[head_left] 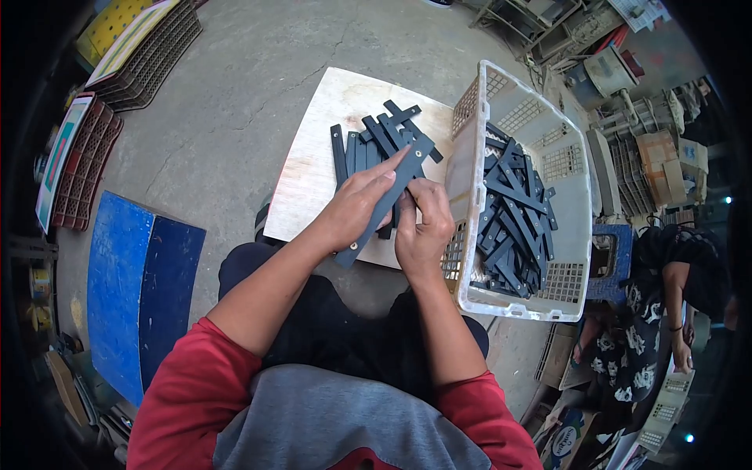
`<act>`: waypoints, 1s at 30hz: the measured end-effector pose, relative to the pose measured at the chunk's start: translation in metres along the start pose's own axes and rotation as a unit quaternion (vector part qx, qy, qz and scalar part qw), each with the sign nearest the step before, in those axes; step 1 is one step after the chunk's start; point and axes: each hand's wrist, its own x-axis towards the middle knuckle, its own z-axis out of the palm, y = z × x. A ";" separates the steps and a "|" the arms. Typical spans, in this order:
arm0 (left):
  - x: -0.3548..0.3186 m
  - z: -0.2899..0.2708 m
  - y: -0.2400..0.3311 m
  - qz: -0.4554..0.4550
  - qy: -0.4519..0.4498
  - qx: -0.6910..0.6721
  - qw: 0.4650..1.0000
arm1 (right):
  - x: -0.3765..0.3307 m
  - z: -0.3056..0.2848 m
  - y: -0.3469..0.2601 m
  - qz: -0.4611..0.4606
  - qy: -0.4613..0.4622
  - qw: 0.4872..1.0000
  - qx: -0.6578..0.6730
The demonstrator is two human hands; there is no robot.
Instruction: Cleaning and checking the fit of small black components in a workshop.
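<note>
A long black strip (pixel 379 213) with a brass-coloured ring near each end lies slantwise across my left hand (pixel 356 207). My left thumb and fingers hold it by its left edge, above a pale plywood board (pixel 309 184). Close against the strip's right side is my right hand (pixel 425 219), its fingers curled and pinched. Something dark shows between those fingertips, but I cannot make it out. Beyond my hands, several similar black strips (pixel 384 133) lie in a loose pile on the board, some crossing others.
Right of the board stands a white plastic crate (pixel 468 200) holding many jumbled black strips (pixel 513 211). A blue box (pixel 117 290) is at my left, with brown crates (pixel 153 66) farther off. Another person (pixel 677 274) sits at the far right, among shelves and boxes.
</note>
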 end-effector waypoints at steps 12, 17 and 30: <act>-0.013 -0.012 -0.002 -0.039 0.007 -0.027 0.999 | -0.001 -0.001 -0.013 -0.037 0.034 0.998 0.038; -0.021 -0.017 0.000 -0.047 -0.024 -0.006 0.999 | 0.012 -0.002 -0.008 -0.014 0.077 0.997 -0.003; -0.031 -0.025 -0.002 -0.060 -0.040 -0.001 0.997 | 0.020 0.000 -0.006 0.064 0.043 0.997 0.005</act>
